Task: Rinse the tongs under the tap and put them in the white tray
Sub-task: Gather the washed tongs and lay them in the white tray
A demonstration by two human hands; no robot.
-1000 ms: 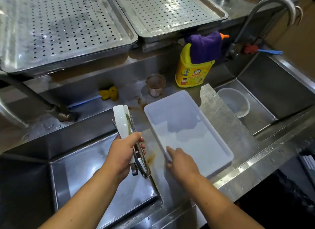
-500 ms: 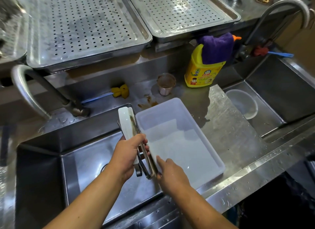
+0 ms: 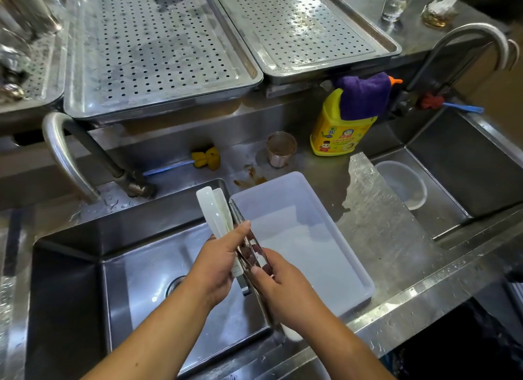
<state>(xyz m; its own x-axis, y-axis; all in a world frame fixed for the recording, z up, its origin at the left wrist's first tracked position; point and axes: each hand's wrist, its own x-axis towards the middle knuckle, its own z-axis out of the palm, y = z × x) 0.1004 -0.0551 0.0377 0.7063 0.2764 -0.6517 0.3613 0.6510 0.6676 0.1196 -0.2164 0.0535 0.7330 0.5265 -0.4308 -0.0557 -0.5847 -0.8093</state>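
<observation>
Left hand [image 3: 218, 263]: fingers [image 3: 240, 229] curled round the tongs [image 3: 216, 212] mid-length, thumb on top.
Right hand [image 3: 283, 283]: fingers [image 3: 264, 272] pinch the tongs' metal arms, just beside the left hand.
Tongs: held in air over the sink [image 3: 141, 266], at its right edge.
Long axis: points away from the person, white tips at the far end.
Key relation: white tray [image 3: 305, 238] lies just right of the fingers, right hand nearer. The tap [image 3: 70, 153] stands well to the left, left hand nearer.
Hidden: the handle ends are behind the hands, and I cannot tell how many pairs are held.
</observation>
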